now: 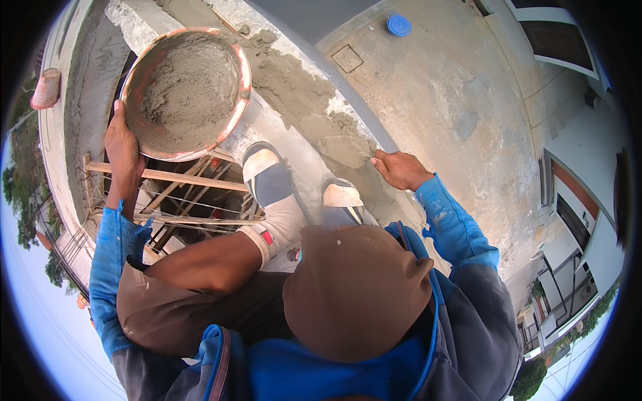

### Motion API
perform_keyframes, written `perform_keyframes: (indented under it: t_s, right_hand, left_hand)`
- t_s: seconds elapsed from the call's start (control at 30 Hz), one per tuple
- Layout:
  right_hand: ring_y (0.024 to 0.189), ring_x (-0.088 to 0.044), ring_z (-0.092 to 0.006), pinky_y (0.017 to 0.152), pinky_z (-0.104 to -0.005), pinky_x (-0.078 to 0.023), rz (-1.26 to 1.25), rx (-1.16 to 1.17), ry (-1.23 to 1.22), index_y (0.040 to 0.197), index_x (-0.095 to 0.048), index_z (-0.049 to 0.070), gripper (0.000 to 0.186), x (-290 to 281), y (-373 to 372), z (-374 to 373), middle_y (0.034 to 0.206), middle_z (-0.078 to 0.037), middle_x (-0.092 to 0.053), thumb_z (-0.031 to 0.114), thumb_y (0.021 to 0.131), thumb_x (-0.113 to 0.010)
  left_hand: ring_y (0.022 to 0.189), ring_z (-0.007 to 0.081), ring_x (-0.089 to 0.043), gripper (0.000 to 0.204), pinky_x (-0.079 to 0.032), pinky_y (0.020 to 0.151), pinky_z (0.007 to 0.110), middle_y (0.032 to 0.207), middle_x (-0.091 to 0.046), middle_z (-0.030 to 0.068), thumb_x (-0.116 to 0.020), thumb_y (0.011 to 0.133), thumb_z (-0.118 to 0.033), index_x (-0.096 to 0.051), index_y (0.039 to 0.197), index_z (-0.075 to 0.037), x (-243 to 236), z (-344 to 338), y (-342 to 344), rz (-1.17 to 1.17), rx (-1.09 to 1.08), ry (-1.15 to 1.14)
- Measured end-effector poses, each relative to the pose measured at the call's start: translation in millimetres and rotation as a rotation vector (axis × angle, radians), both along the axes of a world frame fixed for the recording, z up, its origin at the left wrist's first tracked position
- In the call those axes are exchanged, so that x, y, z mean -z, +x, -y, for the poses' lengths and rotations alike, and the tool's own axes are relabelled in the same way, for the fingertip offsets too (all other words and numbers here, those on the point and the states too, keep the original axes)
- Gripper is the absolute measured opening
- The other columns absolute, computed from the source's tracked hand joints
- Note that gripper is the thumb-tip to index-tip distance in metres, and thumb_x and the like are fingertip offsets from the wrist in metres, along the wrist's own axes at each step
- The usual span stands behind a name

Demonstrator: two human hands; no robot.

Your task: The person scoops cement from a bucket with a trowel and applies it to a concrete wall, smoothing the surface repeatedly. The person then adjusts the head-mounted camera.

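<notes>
In the head view, the left hand (124,150) gripped the rim of a mortar-filled pan (186,92), tilted above an open gap with wooden scaffolding (167,177); the right hand (400,168) was closed around a trowel (344,150) pressed on the wet ledge (294,93); a slipping grip would likely spill mortar below.

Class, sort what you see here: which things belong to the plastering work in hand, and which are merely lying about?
In use: mortar pan held by left hand; trowel in right hand; wet mortar on ledge.
Lying about: blue round lid; square floor hatch; wooden slats.
</notes>
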State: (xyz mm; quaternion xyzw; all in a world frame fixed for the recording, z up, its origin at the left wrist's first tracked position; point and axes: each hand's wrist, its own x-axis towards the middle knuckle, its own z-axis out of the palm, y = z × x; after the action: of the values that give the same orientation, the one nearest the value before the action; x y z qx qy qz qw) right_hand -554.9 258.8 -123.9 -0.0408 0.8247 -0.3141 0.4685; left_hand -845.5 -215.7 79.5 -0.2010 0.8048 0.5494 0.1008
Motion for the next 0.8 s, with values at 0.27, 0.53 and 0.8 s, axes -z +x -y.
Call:
perform_keyframes:
  t_s: [0.27, 0.53, 0.8]
  right_hand:
    - [0.08, -0.072, -0.0381, 0.064, -0.0522, -0.057, -0.995, 0.117, -0.025, 0.11, -0.063, 0.006, 0.021, -138.3, -179.0, 93.4, 0.088, -0.019, -0.069, 0.026, 0.102, -0.061]
    - [0.088, -0.073, -0.0439, 0.077, -0.0553, -0.058, -0.495, -0.178, -0.166, 0.112, -0.061, -0.001, 0.026, -137.8, -207.4, 184.8, 0.1, -0.027, -0.071, 0.021, 0.106, -0.049]
    - [0.09, -0.067, -0.0377, 0.081, -0.0487, -0.055, 0.014, 0.111, -0.635, 0.121, -0.063, -0.001, 0.039, -161.9, -206.3, 148.9, 0.108, -0.023, -0.067, 0.03, 0.113, -0.04]
  left_hand:
    - [0.096, 0.014, -0.068, 0.053, -0.056, 0.085, 0.03, 0.115, -0.075, 0.0102, -0.054, 0.115, -0.042, -0.069, 0.133, 0.006, 2.2, -12.3, 10.2, -0.096, 0.057, -0.067]
    - [0.073, 0.0038, -0.049, 0.05, -0.041, 0.065, 0.023, 0.083, -0.064, -0.004, -0.061, 0.113, -0.044, -0.078, 0.114, 0.003, 0.3, -26.1, 18.1, -0.152, 0.072, -0.28]
    - [0.07, 0.0043, -0.049, 0.049, -0.042, 0.063, 0.023, 0.083, -0.066, -0.0028, -0.059, 0.114, -0.043, -0.078, 0.113, 0.002, 6.8, -14.5, 4.0, -0.129, 0.04, -0.212]
